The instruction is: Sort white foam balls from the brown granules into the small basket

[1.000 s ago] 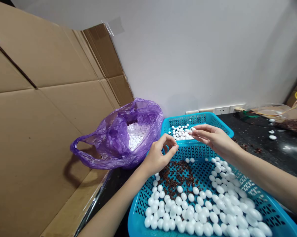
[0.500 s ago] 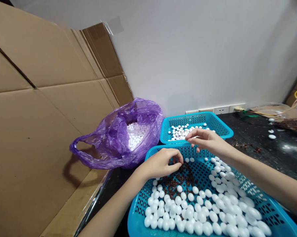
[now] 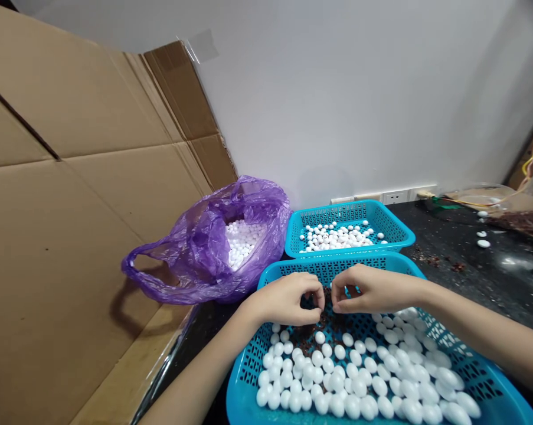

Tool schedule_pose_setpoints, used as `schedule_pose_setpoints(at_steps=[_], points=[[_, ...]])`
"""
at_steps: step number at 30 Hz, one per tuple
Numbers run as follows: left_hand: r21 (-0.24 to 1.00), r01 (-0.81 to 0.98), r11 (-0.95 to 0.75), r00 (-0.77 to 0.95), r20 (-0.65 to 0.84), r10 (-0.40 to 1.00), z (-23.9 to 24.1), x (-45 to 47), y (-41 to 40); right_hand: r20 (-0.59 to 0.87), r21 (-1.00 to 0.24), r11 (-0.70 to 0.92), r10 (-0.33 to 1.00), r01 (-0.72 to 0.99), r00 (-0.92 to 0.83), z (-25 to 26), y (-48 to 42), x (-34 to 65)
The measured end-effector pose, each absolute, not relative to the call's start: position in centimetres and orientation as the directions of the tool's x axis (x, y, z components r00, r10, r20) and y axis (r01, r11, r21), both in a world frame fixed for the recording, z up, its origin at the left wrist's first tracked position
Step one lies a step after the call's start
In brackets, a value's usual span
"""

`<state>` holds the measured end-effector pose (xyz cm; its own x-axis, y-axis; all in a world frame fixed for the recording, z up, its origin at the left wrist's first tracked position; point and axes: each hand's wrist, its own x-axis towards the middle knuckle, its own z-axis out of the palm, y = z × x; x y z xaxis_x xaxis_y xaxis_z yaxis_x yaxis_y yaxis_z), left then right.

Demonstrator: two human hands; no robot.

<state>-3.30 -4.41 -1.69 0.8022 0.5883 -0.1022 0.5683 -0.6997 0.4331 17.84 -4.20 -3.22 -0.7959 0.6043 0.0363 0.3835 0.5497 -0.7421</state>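
Note:
A large blue mesh basket (image 3: 293, 269) in front of me holds many white foam balls (image 3: 346, 383) and a patch of dark brown crumbs (image 3: 313, 336). My left hand (image 3: 288, 298) and my right hand (image 3: 372, 289) are both down over the far end of this basket, fingertips curled and close together above the crumbs. Whether either pinches a ball is hidden by the fingers. Behind it stands a smaller blue basket (image 3: 399, 230) with small white balls (image 3: 337, 236).
A purple plastic bag (image 3: 204, 248) of small white balls lies left of the baskets. Flattened cardboard (image 3: 71, 206) fills the left side. The black counter (image 3: 470, 265) at right carries loose balls, brown crumbs and a clear bag; wall sockets (image 3: 394, 196) sit behind.
My right hand has come back from over the small far basket and dropped to the large basket. My left hand has lowered too, and both now meet over the crumbs.

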Motion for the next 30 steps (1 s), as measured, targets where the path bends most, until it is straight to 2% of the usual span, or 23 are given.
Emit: schedule_pose_setpoints(at_steps=[11, 19, 23, 30], points=[[0.421, 0.618, -0.664, 0.776, -0.191, 0.602, -1.7, -3.5, -4.2, -0.123, -0.709, 0.551, 0.519, 0.441, -0.846, -3.1, -4.4, 17.9], [0.456, 0.606, -0.652, 0.783, -0.201, 0.588, -1.7, -3.5, -4.1, -0.133, -0.739, 0.556, 0.433, 0.38, -0.891, -3.7, -4.1, 17.9], [0.548, 0.584, -0.599, 0.766, -0.129, 0.629, -1.5, -3.3, -4.2, -0.089, -0.762, 0.552, 0.428, 0.338, -0.899, -3.6, -4.2, 17.9], [0.754, 0.45, -0.478, 0.633, 0.108, 0.766, -0.9, -3.0, -4.4, 0.106, -0.878, 0.431, 0.602, 0.209, -0.792, -2.8, -4.6, 17.9]])
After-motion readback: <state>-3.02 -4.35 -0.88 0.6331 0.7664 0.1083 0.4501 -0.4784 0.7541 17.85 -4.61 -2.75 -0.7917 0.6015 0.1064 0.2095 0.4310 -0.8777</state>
